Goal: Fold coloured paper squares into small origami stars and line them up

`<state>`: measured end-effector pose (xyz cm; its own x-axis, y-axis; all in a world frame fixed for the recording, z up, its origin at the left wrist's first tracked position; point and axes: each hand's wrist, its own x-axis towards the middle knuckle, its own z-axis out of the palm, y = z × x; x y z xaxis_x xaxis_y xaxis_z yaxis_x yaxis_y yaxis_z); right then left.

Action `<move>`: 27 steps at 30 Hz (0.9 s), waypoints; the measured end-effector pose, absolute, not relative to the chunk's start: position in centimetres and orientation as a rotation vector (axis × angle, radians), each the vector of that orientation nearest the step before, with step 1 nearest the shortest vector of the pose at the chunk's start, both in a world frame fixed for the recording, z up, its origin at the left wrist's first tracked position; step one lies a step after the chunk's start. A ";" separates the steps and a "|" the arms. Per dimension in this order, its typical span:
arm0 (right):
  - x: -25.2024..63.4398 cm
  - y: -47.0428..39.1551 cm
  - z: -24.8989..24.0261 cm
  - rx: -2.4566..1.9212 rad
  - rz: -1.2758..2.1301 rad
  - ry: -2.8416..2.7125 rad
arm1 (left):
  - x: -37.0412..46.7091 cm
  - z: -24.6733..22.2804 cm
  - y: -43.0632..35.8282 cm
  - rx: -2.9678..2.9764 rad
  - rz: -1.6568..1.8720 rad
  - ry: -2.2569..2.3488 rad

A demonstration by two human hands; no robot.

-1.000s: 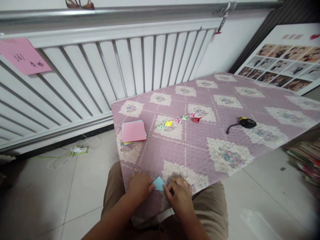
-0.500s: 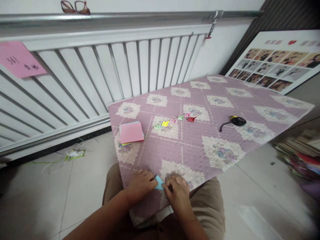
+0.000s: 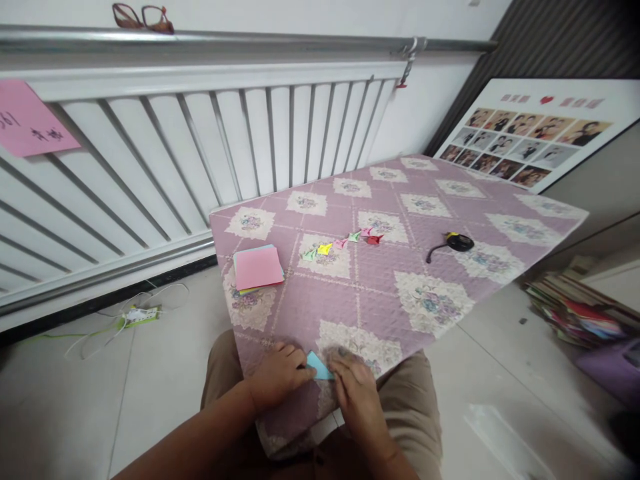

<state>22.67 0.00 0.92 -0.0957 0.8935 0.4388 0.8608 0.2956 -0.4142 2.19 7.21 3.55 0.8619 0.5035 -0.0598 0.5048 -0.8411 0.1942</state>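
Observation:
A small piece of light blue folded paper (image 3: 319, 367) lies flat at the near edge of the table, between my hands. My left hand (image 3: 281, 375) holds its left side, fingers curled and thumb on the paper. At its right corner, the bunched fingers of my right hand (image 3: 354, 381) press down along the edge. Part of the paper is hidden under the fingers. Farther up the cloth is a stack of coloured paper sheets (image 3: 259, 268), pink on top. A row of small folded paper pieces, including a yellow one (image 3: 325, 249) and a red one (image 3: 374, 240), lies beyond my hands.
A patterned purple cloth covers the table (image 3: 320, 300). On its right lies a black object with a strap and a yellow part (image 3: 459, 241). Behind stand a white radiator (image 3: 280, 137) and a photo board (image 3: 520, 137). A power strip (image 3: 141, 315) sits on the floor at left.
My right hand has shifted slightly along the paper's right side, its fingers now more bunched, and more blue shows. The whole view has turned a little to the right.

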 end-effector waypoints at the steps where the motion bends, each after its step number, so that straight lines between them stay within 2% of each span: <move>1: 22.3 -0.3 1.0 -1.523 0.079 -1.995 | 2.2 3.5 7.2 2.816 -0.001 0.786; 13: 20.6 -1.6 -0.5 -1.500 -0.046 -2.200 | 2.1 3.6 7.4 2.601 0.042 1.031; 20: 20.5 -1.8 -0.5 -1.502 -0.037 -2.212 | 2.0 3.7 8.1 2.539 0.012 1.022; 27: 20.4 -1.7 -0.5 -1.523 -0.025 -2.202 | 1.3 4.4 8.7 2.314 0.176 1.072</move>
